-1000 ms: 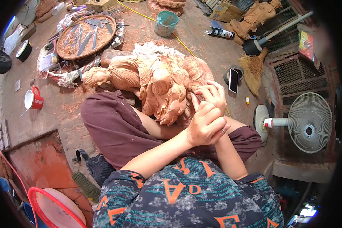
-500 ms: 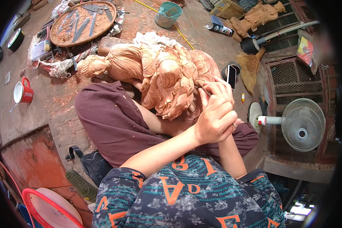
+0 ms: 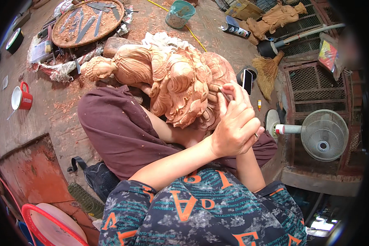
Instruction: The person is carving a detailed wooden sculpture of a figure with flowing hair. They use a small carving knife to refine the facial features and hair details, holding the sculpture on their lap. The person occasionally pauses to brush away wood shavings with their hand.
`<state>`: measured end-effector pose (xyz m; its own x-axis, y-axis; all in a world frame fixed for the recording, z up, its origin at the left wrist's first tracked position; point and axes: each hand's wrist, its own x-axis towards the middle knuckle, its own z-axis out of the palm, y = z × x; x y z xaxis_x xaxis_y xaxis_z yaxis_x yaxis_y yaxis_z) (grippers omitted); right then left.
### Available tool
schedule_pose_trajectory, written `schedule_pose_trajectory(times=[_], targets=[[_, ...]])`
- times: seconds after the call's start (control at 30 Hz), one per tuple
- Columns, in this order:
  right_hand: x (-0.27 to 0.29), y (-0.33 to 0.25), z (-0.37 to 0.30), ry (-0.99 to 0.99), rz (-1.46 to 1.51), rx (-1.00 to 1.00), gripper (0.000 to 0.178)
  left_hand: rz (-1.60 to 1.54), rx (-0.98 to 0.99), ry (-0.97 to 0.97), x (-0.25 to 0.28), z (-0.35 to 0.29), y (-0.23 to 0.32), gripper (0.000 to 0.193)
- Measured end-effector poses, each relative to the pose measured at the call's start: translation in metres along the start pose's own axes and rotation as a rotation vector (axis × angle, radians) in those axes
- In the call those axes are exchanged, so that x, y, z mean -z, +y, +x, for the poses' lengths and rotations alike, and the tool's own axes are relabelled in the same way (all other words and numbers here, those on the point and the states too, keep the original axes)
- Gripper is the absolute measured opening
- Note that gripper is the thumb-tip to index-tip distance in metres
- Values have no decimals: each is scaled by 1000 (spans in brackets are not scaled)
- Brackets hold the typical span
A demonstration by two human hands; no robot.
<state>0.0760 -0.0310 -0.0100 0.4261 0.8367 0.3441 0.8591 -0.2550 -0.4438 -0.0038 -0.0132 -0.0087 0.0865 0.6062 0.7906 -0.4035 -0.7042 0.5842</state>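
Note:
A carved wooden figure [image 3: 137, 67] lies on its side across my lap, head to the left and base to the right. My left hand [image 3: 233, 129] is closed in front of its base end. Behind it, partly covered, is my right hand [image 3: 238, 95], also closed. Both hands grip a slim carving chisel [image 3: 256, 134]; most of its shaft is hidden by fingers. The chisel's front end meets the carved folds near the base. White cloth [image 3: 164, 41] is bunched behind the figure.
A round woven tray [image 3: 115, 30] of blades and shavings stands at far left, near a red mug [image 3: 25, 98]. A phone [image 3: 247, 82] leans on a dark cup right of my hands. Farther right are a straw broom [image 3: 266, 74] and fan [image 3: 324, 135]. A teal bucket [image 3: 180, 15] stands behind.
My hands have shifted slightly, and the chisel's rear end now shows below my left hand. The whole scene has moved slightly left and up in the picture. The figure stays in place.

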Motion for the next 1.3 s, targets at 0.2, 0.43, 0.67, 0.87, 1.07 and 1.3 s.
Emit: schedule_pose_trajectory(times=[0.2, 0.43, 0.67, 0.87, 1.07, 1.3], targets=[[-5, 5, 7, 135, 34, 61, 30, -33, 38, -18, -1, 1, -2, 14], [-6, 1, 7, 33, 16, 64, 35, -94, 99, 8, 2, -1, -6, 15], [-5, -9, 8, 15, -3, 81, 33, -13, 125, 17, 7, 2, -8, 13], [5, -9, 10, -53, -188, 44, 35, -89, 142, 89, 2, 12, -1, 10], [9, -9, 18, -136, -5, -40, 35, -59, 112, 108, 2, 19, -1, 10], [7, -16, 17, -154, 101, 47, 33, -63, 175, 116, 2, 18, -8, 10]])
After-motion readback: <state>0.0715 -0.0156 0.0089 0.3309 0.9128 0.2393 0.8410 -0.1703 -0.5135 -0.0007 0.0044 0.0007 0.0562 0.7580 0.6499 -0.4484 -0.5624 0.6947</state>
